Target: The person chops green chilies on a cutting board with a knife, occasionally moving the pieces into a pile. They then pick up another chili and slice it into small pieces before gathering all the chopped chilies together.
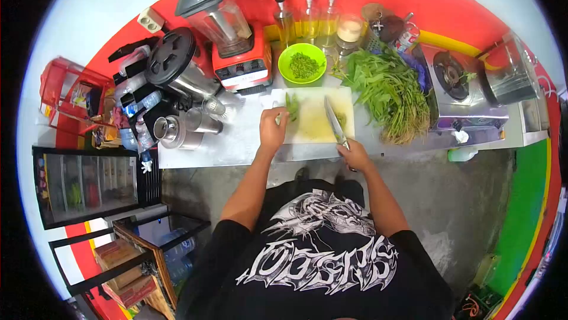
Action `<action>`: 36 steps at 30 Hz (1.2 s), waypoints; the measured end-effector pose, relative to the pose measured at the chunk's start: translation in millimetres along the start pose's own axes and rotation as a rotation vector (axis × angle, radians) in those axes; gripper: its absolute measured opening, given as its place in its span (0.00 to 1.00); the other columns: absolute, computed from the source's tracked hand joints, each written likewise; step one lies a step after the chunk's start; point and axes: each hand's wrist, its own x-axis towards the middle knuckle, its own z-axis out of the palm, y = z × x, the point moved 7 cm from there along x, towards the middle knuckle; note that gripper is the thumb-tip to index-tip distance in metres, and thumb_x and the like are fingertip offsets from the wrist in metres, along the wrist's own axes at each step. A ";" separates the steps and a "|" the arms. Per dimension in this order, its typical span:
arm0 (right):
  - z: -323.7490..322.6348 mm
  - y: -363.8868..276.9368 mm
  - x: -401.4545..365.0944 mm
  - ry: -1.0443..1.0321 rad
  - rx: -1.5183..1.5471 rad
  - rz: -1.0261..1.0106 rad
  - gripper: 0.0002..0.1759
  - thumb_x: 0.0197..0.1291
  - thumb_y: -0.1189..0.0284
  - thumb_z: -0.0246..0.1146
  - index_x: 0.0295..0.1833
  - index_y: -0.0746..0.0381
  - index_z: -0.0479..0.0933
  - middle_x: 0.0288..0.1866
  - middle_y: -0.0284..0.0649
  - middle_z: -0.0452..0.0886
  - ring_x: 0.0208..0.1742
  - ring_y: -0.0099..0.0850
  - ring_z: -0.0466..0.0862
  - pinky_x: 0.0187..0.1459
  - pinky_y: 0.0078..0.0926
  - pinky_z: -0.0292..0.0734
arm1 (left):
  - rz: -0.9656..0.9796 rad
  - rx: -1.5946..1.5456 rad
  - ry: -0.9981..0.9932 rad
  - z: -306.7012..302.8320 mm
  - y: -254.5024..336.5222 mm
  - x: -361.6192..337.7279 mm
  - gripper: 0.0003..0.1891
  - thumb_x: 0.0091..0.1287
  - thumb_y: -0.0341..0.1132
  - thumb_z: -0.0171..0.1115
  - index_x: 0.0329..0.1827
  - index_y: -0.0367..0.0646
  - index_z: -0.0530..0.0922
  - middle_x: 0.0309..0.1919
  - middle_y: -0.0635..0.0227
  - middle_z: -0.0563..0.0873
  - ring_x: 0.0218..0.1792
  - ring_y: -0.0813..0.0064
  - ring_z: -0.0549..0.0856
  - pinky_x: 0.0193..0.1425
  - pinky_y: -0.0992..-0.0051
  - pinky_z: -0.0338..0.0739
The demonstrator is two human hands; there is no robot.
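Note:
My right hand (355, 155) grips the handle of a kitchen knife (334, 121), its blade pointing away from me over the white cutting board (310, 133). Along the board's left edge, my left hand (273, 129) has its fingers curled inward; whether something small is in them is hidden. Green vegetable pieces (292, 107) lie just beyond those fingers. Other green bits (341, 119) rest on the board to the right of the blade. Behind the board stands a lime-green bowl (284, 70) with chopped greens (303, 65) in it.
A big heap of leafy greens (381, 83) with roots lies right of the board. Farther right is a gas stove (467, 104). On the left stand a red blender (241, 70) and steel shakers (201, 123). Pump bottles (309, 21) line the back wall.

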 end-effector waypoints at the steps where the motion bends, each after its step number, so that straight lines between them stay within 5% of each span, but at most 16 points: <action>1: -0.2 3.4 -0.3 0.001 -0.011 -0.018 0.15 0.72 0.61 0.63 0.42 0.64 0.74 0.20 0.36 0.75 0.16 0.28 0.77 0.19 0.31 0.73 | -0.002 0.006 -0.009 3.0 3.4 -1.9 0.09 0.68 0.32 0.70 0.47 0.38 0.87 0.41 0.56 0.88 0.46 0.55 0.85 0.48 0.63 0.79; 4: -3.3 6.4 -3.0 -0.059 0.043 0.077 0.16 0.71 0.62 0.63 0.43 0.66 0.77 0.23 0.43 0.80 0.18 0.33 0.81 0.24 0.37 0.76 | -0.031 -0.013 0.001 14.1 7.6 -14.3 0.12 0.71 0.33 0.67 0.53 0.37 0.85 0.40 0.56 0.89 0.42 0.59 0.86 0.44 0.66 0.80; 9: -9.3 -6.1 2.1 -0.176 0.095 0.044 0.16 0.72 0.65 0.62 0.51 0.69 0.76 0.22 0.44 0.80 0.15 0.34 0.80 0.20 0.38 0.76 | -0.236 -0.238 0.019 47.5 11.3 -35.6 0.11 0.72 0.33 0.67 0.51 0.35 0.84 0.41 0.54 0.89 0.42 0.61 0.89 0.40 0.68 0.81; 17: -5.8 1.9 1.9 -0.275 0.095 0.018 0.18 0.73 0.65 0.61 0.55 0.70 0.74 0.21 0.44 0.78 0.14 0.33 0.80 0.17 0.36 0.75 | -0.027 0.121 -0.163 78.3 30.7 -54.1 0.09 0.60 0.28 0.68 0.44 0.39 0.88 0.41 0.55 0.88 0.49 0.50 0.83 0.61 0.57 0.76; 27: -6.5 -5.6 0.8 -0.229 0.086 0.056 0.15 0.72 0.66 0.63 0.49 0.69 0.74 0.21 0.44 0.79 0.13 0.34 0.80 0.18 0.37 0.76 | -0.168 0.335 -0.094 82.1 33.5 -62.0 0.12 0.61 0.32 0.66 0.48 0.49 0.88 0.46 0.64 0.87 0.56 0.56 0.79 0.59 0.57 0.71; 31: -6.5 -11.7 -1.5 -0.157 0.102 0.011 0.14 0.71 0.66 0.63 0.41 0.68 0.75 0.19 0.40 0.76 0.12 0.31 0.78 0.15 0.32 0.73 | -0.069 0.199 -0.113 85.4 31.6 -60.8 0.15 0.59 0.33 0.67 0.50 0.47 0.87 0.50 0.62 0.86 0.57 0.56 0.78 0.61 0.57 0.70; 36: -3.4 -13.4 -0.5 -0.035 0.060 -0.033 0.13 0.70 0.68 0.63 0.38 0.67 0.74 0.16 0.40 0.76 0.12 0.31 0.76 0.15 0.35 0.70 | 0.031 0.049 -0.091 83.2 28.5 -49.5 0.13 0.57 0.27 0.70 0.47 0.39 0.85 0.38 0.55 0.88 0.45 0.51 0.83 0.55 0.57 0.77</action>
